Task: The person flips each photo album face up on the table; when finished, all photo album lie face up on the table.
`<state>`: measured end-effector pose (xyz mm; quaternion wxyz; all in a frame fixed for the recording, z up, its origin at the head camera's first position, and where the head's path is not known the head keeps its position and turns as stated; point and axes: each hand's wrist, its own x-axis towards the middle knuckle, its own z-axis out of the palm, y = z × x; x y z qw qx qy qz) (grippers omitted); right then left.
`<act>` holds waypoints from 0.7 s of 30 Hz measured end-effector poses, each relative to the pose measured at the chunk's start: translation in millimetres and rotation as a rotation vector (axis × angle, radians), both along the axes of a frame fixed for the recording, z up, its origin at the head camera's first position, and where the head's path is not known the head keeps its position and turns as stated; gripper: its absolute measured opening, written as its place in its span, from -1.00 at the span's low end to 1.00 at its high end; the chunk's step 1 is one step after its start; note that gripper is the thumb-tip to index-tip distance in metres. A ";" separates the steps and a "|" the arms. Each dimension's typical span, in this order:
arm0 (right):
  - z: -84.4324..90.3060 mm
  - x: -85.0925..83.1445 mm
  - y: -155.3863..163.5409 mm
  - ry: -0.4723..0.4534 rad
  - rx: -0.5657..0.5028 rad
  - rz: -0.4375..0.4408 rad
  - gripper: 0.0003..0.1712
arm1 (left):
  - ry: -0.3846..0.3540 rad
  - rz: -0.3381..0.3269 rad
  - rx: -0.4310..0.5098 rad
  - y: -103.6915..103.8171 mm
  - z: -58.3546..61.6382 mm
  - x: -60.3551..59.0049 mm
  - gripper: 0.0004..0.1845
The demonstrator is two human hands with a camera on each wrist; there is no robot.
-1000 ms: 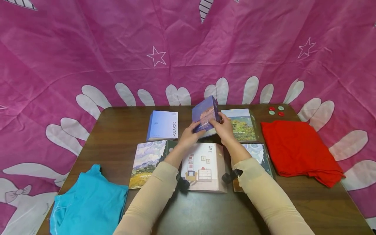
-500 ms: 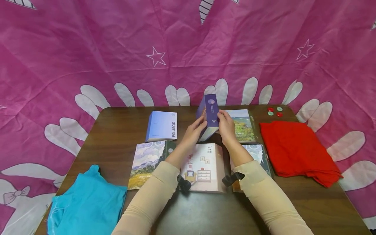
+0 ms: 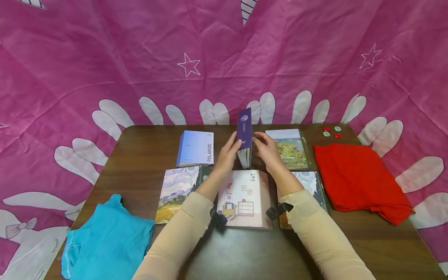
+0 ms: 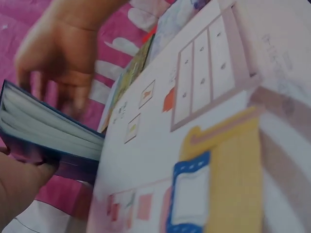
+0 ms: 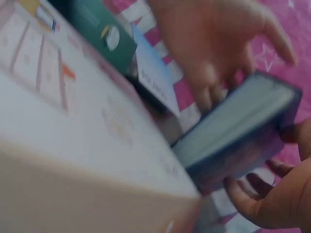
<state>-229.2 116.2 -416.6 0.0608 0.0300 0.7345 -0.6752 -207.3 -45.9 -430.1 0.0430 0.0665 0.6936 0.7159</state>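
The left hand point(image 3: 225, 153) lies on the 9 o'clock side of a purple album point(image 3: 244, 129), its fingers against the cover; whether it grips, I cannot tell. The right hand point(image 3: 270, 154), fingers loose and slightly bent, is at the album's 3 o'clock side, grasping nothing. The album is between the hands at the middle of the table point(image 3: 147, 155), spine up.

From it, in the head view, a blue album point(image 3: 196, 147) lies at 9 o'clock, a white album point(image 3: 241, 198) at 6, a red cloth point(image 3: 360, 181) near 4 and a teal cloth point(image 3: 108, 237) at 8.
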 end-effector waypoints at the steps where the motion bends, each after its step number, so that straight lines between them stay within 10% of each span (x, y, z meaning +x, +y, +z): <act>1: -3.2 -1.9 1.5 -0.030 0.018 0.027 -0.43 | 0.033 0.015 -0.048 -1.8 1.2 0.1 -0.34; 8: -22.5 -11.3 9.0 -0.157 0.069 0.157 -0.16 | 0.126 0.058 -0.234 -16.6 6.8 -5.3 -0.28; 21: -33.7 -10.4 18.5 -0.083 0.200 0.187 -0.18 | -0.184 0.047 -0.151 -28.5 -18.0 -11.7 -0.14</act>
